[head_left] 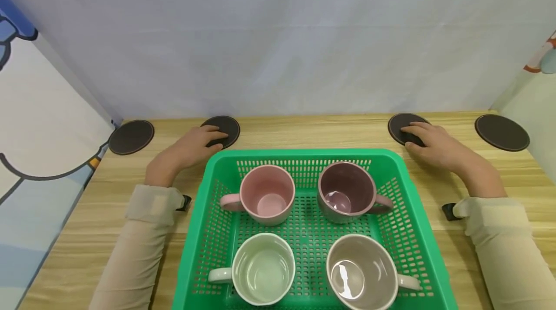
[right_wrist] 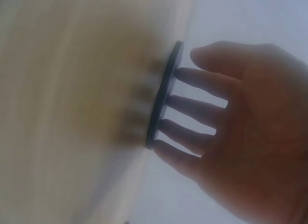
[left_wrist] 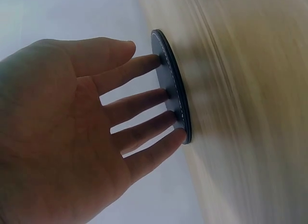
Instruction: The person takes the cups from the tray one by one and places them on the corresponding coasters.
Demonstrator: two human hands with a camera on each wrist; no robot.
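My left hand [head_left: 191,148] is released, fingers extended, tips resting on the inner left coaster [head_left: 233,129], a black disc lying flat on the wooden table [head_left: 312,131]. My right hand [head_left: 434,146], likewise released, touches the inner right coaster [head_left: 396,129] with its fingertips. I note an outer left coaster [head_left: 131,137] and an outer right coaster [head_left: 502,132] farther out. Nearer me, a green basket [head_left: 312,152] contains four upright mugs: pink mug [head_left: 269,194] and purple mug [head_left: 347,189] behind, pale green mug [head_left: 263,269] and beige mug [head_left: 362,271] in front

Glare inside the grey mug [head_left: 362,271], blurry tabletop [right_wrist: 62,113] in wrist views
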